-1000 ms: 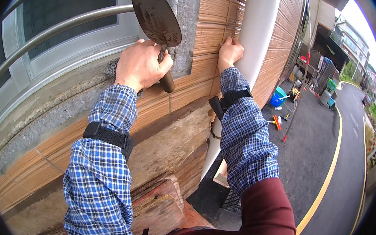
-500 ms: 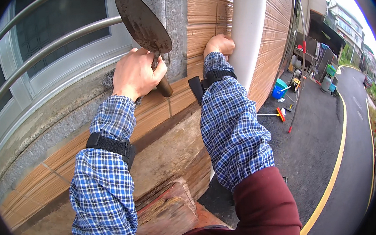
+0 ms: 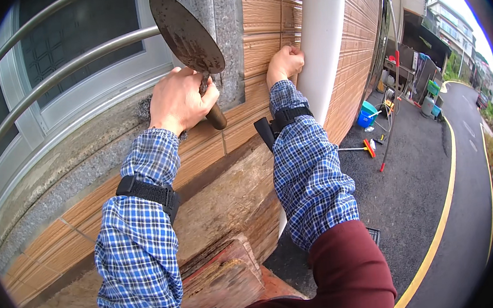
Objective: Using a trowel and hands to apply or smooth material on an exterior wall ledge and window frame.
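Okay so, starting on the far left: there's a window (image 3: pixel 84 36) with dark panes, up and to the left of the left hand's fingers, with a curved metal rail (image 3: pixel 99 50) running in front of it. Below that rail, a rough concrete ledge (image 3: pixel 72 147) stretches off left from the fingers. A grey wiry clump (image 3: pixel 144 107) pokes out at the left edge of the left hand (image 3: pixel 178 98), looks like it's tucked under the palm. That hand's fingers are closed, with the trowel (image 3: pixel 186 34) pinched by its neck between thumb and forefinger. Blade's tipped up above the knuckles, and the handle sticks out below the thumb. Old wooden boards (image 3: pixel 220 185) lean well below the fingers.

Moving right, past a bit of tan tiled wall (image 3: pixel 264 13), is the right hand (image 3: pixel 287 63). Its fingers are curled in like a loose fist right up by the white pipe (image 3: pixel 322 44); the tips are hidden, so I honestly can't tell if they're pinching anything. The pipe is just to their right. Farther right and lower, well apart from those fingers, a blue bucket (image 3: pixel 365 119) and a red-and-yellow broom head (image 3: pixel 369 148) are on the pavement (image 3: pixel 406 193).
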Demonstrator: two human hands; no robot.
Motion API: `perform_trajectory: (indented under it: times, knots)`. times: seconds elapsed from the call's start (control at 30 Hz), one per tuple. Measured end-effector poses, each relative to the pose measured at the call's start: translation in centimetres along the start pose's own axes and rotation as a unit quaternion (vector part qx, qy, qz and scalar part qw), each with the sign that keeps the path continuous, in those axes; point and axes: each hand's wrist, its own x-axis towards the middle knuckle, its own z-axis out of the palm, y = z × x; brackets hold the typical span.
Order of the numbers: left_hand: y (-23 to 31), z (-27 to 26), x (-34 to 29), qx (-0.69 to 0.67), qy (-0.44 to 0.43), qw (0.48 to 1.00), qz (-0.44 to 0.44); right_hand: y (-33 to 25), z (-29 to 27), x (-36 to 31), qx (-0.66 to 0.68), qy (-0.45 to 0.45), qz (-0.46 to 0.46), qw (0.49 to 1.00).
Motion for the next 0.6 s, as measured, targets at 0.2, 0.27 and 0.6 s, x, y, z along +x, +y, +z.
perform_trajectory:
  times: [0.2,0.27,0.6]
  knots:
    - [0.3,-0.1,0.1,-0.003,-0.003,1.000,-0.001,1.2,-2.5,-0.2,0.019,-0.063,-0.014,0.998]
    - [0.2,0.1,0.1,-0.006,0.003,1.000,0.000,1.6,-2.8,-0.5,-0.009,-0.072,-0.080,0.994]
    - [0.2,-0.1,0.0,0.008,-0.002,1.000,0.000,1.3,-2.1,1.7,-0.083,-0.188,-0.175,0.963]
